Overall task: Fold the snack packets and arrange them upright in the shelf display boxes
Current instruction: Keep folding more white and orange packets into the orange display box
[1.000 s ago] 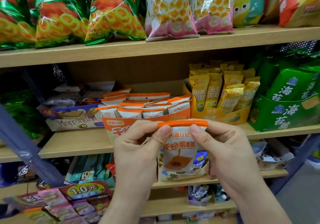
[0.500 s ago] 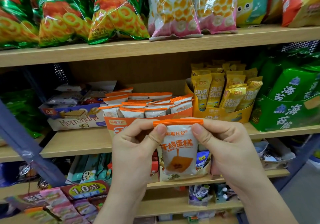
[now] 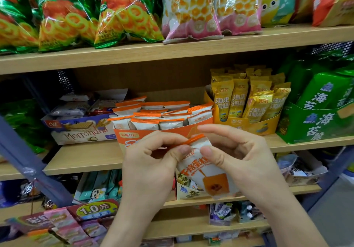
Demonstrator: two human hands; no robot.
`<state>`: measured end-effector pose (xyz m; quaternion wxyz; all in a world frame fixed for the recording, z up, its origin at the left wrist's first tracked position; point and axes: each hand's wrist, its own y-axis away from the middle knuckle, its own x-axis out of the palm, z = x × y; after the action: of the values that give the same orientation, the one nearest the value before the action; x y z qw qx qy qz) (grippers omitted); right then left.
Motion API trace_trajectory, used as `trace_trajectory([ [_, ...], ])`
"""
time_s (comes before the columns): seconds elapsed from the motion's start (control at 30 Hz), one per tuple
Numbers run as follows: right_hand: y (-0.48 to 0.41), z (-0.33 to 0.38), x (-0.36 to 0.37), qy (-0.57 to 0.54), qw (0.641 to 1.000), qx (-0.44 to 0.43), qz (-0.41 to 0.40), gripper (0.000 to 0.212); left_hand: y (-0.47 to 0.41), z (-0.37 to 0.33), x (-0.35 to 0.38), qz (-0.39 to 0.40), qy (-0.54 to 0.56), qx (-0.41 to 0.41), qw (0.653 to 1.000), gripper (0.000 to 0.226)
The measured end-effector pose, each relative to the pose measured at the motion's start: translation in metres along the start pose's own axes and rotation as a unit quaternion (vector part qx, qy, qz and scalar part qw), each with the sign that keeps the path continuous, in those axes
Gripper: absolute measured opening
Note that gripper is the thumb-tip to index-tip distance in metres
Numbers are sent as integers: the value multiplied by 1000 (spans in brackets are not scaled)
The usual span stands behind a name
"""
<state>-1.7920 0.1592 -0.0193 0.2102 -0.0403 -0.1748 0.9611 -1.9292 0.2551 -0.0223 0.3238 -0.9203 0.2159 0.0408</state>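
Wooden shelving point(image 3: 80, 156) carried stocked snacks. Left hand point(image 3: 151, 162) and right hand point(image 3: 239, 156) both pinched the packet point(image 3: 208, 172) by its orange top, just in front of the orange box point(image 3: 172, 131). Judged advisable: crease flat and square, then slot upright.

Tilted snack packet point(image 3: 207, 174) in grip of left hand point(image 3: 151, 166) and right hand point(image 3: 245, 160), before display box point(image 3: 168, 132)

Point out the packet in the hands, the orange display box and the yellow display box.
packet point(image 3: 203, 170), head view, white front face above its orange square.
orange display box point(image 3: 130, 136), head view, front wall.
yellow display box point(image 3: 249, 126), head view, front wall.
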Motion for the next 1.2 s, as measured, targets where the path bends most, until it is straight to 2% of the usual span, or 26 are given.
trace_trajectory([
  [0.1, 0, 0, -3, 21, 1000, 16, 8, 24, 0, 3, 0, -14, 29, -31, 999, 3],
  [0.2, -1, -1, -5, 41, 999, 5, -2, 23, 0, 2, -2, 45, 55, -41, 997, 10],
  [0.27, -1, -2, -5, 64, 998, -10, 4, 23, -3, 0, -4, 96, 26, -13, 995, 18],
  [0.33, -1, -2, -4, 82, 996, -17, 7, 23, -6, 0, -3, 111, -28, 15, 993, 23],
  [0.53, 2, -4, -2, 148, 988, -38, 2, 19, -2, 3, 4, 74, -39, 37, 996, 15],
  [0.67, 3, 0, -7, 178, 983, -15, 40, 15, 0, 2, 6, 43, 45, -27, 998, 4],
  [0.73, 3, 2, -10, 184, 982, 1, 49, 17, 0, 1, 6, 16, 98, -65, 993, 7],
  [0.87, 4, 2, -10, 183, 982, 0, 36, 17, 1, 0, 7, 11, 135, -80, 988, 5],
  [0.97, 5, 0, -9, 184, 983, -17, 22, 18, -1, 2, 0, 59, 124, -42, 990, 12],
  [1.0, 5, -1, -10, 190, 981, -23, 16, 19, -2, 4, -4, 92, 90, -23, 991, 19],
  [1.07, 5, -2, -10, 227, 973, -49, 7, 20, -5, 6, -8, 131, -47, 54, 989, 24],
  [1.13, 5, -3, -9, 270, 960, -80, 7, 20, -7, 7, -9, 114, -136, 124, 976, 20],
  [1.2, 6, -3, -7, 306, 947, -100, 11, 19, -8, 7, -10, 87, -144, 150, 974, 17],
])
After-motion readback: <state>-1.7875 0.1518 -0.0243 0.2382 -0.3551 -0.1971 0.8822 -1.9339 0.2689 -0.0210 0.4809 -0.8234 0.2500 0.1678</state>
